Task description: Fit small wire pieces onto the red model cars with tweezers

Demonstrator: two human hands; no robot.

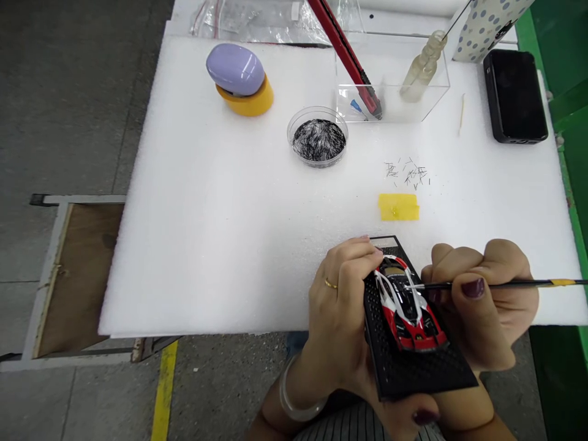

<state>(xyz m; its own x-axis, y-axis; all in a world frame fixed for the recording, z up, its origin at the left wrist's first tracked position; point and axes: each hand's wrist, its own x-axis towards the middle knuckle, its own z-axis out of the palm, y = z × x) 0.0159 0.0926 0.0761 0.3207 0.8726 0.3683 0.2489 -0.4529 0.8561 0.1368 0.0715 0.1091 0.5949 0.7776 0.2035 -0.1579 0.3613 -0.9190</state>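
Observation:
My left hand [342, 318] is closed around the black textured base [422, 380] of a model car. On that base sits the red, white and black toy-sized car [408, 306], tilted toward me. Between thumb and fingers, my right hand [487, 294] pinches a thin black paintbrush [519, 283] with a yellow band. Its pale tip meets the middle of the car's top; whether it carries anything is too small to tell. Just beyond the car lies a yellow tape piece [399, 207] with a small shiny drop on it. Short dark slivers [408, 173] are scattered behind the tape.
A round clear dish [318, 138] holds many black slivers. Behind it, a clear box [390, 101] contains a red cutter [344, 49] and a small bottle [422, 67]. A purple-and-yellow container [243, 79] stands left; a black device [515, 95] lies right. The white foam board [206, 245] ends near my forearms.

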